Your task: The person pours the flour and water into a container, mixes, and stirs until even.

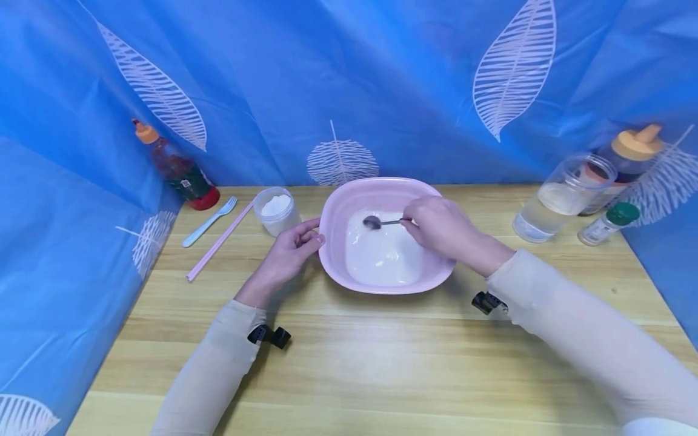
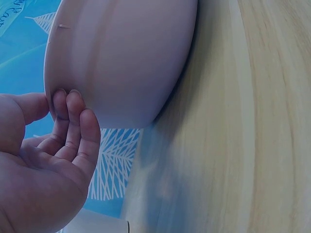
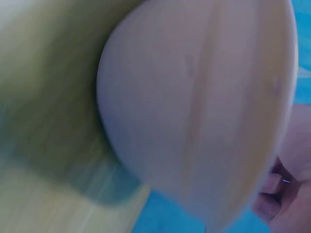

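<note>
A pink plastic basin (image 1: 335, 242) stands on the wooden table with white liquid (image 1: 382, 257) in its bottom. At its left side my left hand (image 1: 289, 254) pinches the rim. The left wrist view shows the thumb on one side of the rim, with the fingertips of this left hand (image 2: 58, 155) against the basin's outer wall (image 2: 131, 58). My right hand (image 1: 442, 225) reaches over the right rim and holds a small metal spoon (image 1: 372, 222) by its handle, the bowl over the white liquid. Basin wall (image 3: 194, 97) mostly hides the right hand (image 3: 294, 174) in the right wrist view.
Left of the basin are a jar of white powder (image 1: 277, 212), a pink stick (image 1: 220, 242), a light-blue fork (image 1: 209, 223) and a red sauce bottle (image 1: 182, 169). At right stand a clear cup of liquid (image 1: 540, 212), a dark bottle (image 1: 627, 158) and a green-capped jar (image 1: 608, 224).
</note>
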`<state>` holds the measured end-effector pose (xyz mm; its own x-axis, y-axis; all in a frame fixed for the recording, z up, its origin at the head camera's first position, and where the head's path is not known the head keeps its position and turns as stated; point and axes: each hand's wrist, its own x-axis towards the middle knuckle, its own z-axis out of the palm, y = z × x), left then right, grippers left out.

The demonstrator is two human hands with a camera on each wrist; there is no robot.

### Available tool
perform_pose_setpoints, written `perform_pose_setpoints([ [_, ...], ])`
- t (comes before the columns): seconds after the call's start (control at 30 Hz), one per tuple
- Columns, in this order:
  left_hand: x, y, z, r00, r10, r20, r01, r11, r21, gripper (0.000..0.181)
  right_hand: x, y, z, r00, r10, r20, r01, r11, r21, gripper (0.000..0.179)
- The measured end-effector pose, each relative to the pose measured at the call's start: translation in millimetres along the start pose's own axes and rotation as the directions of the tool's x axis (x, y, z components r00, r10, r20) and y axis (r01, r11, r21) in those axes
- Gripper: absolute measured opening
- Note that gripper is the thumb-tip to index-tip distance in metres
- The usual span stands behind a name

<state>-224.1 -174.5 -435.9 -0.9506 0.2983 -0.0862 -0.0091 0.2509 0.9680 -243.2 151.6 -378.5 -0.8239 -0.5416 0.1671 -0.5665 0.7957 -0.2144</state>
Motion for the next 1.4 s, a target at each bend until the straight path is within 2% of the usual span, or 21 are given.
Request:
perform_pose_setpoints([
  [0.2,0.9,-1.8,0.6,1.000,0.004,0.002,-0.004,1.000,-0.004,0.054,-16.1,19,-28,0.996,0.060,0.072,-0.050,0.990,-0.131,0.022],
  [0.37,1.1,-2.4,0.0,1.000,0.012,-0.002,-0.012,1.000,-0.008,0.054,-32.7,19,-55,0.982,0.050,0.181,-0.023,0.989,-0.146,0.021],
  [0.47,1.0,-2.0,-0.8,1.000,0.010,-0.004,-0.011,1.000,-0.013,0.054,-38.1,17,-61,0.972,-0.023,0.233,0.042,0.996,-0.077,0.021],
  [0.53,0.7,-1.7,-1.1,1.000,0.010,-0.001,-0.010,1.000,-0.017,0.054,-38.7,15,-57,0.965,-0.094,0.244,0.097,0.995,-0.001,0.021],
  [0.63,-0.2,-0.7,-1.0,1.000,0.007,0.002,-0.007,1.000,-0.020,0.054,-34.3,9,-40,0.960,-0.176,0.218,0.152,0.981,0.122,0.015],
  [0.7,-0.8,-0.2,-0.8,1.000,0.010,0.003,-0.010,1.000,-0.022,0.054,-28.4,4,-25,0.965,-0.197,0.172,0.167,0.971,0.171,0.012],
  [0.77,-1.2,0.1,-0.4,1.000,0.014,0.003,-0.014,1.000,-0.022,0.054,-21.4,-3,-11,0.975,-0.183,0.127,0.158,0.970,0.184,0.008],
  [0.87,-1.3,0.0,0.4,1.000,0.021,0.005,-0.021,0.999,-0.027,0.054,-11.1,-10,3,0.989,-0.137,0.059,0.127,0.981,0.149,0.007],
  [1.0,-1.3,-1.2,2.2,1.000,0.025,0.007,-0.025,0.999,-0.031,0.054,-1.9,-7,9,0.999,-0.046,0.011,0.045,0.997,0.065,0.007],
  [1.1,-0.9,-0.9,3.1,1.000,0.020,0.006,-0.020,1.000,-0.023,0.054,-1.2,5,3,1.000,-0.004,0.008,0.005,1.000,-0.013,0.013],
  [1.23,-0.7,-0.3,2.6,1.000,0.011,0.000,-0.011,1.000,-0.011,0.054,-10.0,21,-16,0.999,0.022,0.039,-0.018,0.995,-0.097,0.021],
  [1.4,-1.8,-2.0,0.6,1.000,0.005,-0.008,-0.005,1.000,-0.008,0.054,-27.7,27,-45,0.991,0.013,0.130,0.002,0.993,-0.116,0.021],
])
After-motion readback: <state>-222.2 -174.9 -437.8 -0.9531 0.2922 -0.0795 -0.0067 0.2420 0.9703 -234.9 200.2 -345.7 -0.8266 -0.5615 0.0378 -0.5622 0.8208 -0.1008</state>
